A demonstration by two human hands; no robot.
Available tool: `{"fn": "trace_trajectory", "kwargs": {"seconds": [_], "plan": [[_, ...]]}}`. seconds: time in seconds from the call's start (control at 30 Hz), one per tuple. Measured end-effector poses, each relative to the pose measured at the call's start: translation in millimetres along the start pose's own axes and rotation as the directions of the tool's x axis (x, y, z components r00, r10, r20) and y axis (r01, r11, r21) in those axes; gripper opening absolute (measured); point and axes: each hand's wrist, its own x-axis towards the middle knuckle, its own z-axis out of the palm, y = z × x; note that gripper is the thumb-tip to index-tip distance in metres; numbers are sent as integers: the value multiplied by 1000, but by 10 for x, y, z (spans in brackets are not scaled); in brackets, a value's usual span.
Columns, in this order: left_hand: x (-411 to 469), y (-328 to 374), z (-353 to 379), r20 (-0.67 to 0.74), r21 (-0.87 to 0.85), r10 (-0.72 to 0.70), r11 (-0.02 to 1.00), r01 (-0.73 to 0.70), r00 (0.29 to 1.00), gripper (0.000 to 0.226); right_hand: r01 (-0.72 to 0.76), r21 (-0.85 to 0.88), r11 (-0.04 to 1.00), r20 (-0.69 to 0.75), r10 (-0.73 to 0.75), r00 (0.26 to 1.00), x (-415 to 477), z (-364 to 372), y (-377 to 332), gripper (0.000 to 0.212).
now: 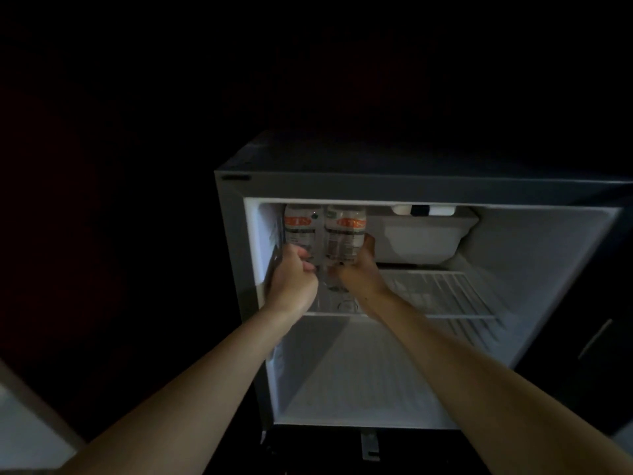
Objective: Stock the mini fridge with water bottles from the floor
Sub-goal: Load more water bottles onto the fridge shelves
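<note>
The mini fridge (411,188) stands open, its white inside lit in a dark room. Two clear water bottles with orange-and-white labels are at the left end of the wire shelf (445,296). My left hand (291,279) grips the lower part of the left bottle (297,228). My right hand (359,272) wraps the lower part of the right bottle (344,234). The bottles touch each other side by side. Their lower ends are hidden behind my fingers.
A white freezer box (424,241) hangs at the top, right of the bottles. The right part of the wire shelf and the fridge floor (359,382) hold nothing. The open door (589,337) stands at the right. The surroundings are too dark to make out.
</note>
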Motion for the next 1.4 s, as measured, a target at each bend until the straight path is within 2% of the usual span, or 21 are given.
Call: {"fn": "trace_trajectory", "kwargs": {"seconds": [0.1, 0.17, 0.23, 0.4, 0.53, 0.57, 0.6, 0.67, 0.77, 0.83, 0.93, 1.07, 1.13, 1.27, 1.4], "plan": [[-13, 0, -10, 1, 0, -6, 1000, 6, 1000, 34, -73, -47, 996, 109, 77, 991, 9, -44, 25, 65], [-17, 0, -16, -2, -7, -8, 1000, 8, 1000, 35, -89, -74, 993, 99, 97, 990, 21, -57, 37, 61], [-23, -3, -22, 2, -4, -14, 1000, 14, 1000, 35, -86, -96, 992, 76, 93, 993, 31, -66, 31, 66], [-59, -41, -40, -7, -7, -33, 999, 33, 999, 38, -138, -155, 978, 108, 156, 982, -7, -63, 33, 67], [-226, 32, -14, 19, -28, -21, 999, 21, 1000, 38, -196, 17, 980, -27, 196, 980, -269, -139, 4, 60], [-310, 81, -9, 43, -48, -19, 999, 21, 999, 36, -190, -23, 982, -73, 188, 980, -387, -203, -49, 55], [-395, 128, -6, 63, -66, -10, 998, 15, 998, 35, -179, -91, 980, -90, 171, 981, -501, -271, -79, 44], [-576, 226, -2, 87, -73, 13, 997, -7, 996, 32, -172, -114, 978, -100, 161, 982, -757, -412, -125, 19], [-977, 438, 21, 113, -70, 37, 997, -29, 993, 23, -188, -44, 981, -147, 180, 973, -1316, -703, -300, 26], [-1303, 586, 84, 148, -96, 30, 995, -16, 989, 15, -231, -25, 973, -176, 223, 959, -1733, -934, -386, 21], [-1863, 798, 226, 236, -101, 53, 994, -30, 970, 26, -312, -6, 950, -245, 301, 922, -2386, -1313, -430, 17], [-2680, 1076, 492, 385, 24, 231, 965, -260, 894, 18, -315, -3, 949, -422, 284, 861, -3312, -1867, -472, 17], [-3145, 1218, 641, 456, 13, 301, 939, -344, 838, 20, -335, -18, 942, -521, 277, 807, -3795, -2172, -503, 14], [-4166, 1316, 934, 630, -7, 323, 912, -411, 707, 20, -382, 52, 923, -638, 325, 698, -4859, -2578, -519, 21], [-5021, 1174, 1213, 766, -33, 291, 909, -416, 574, 19, -436, 122, 891, -689, 393, 609, -5833, -2801, -458, 16]]}}
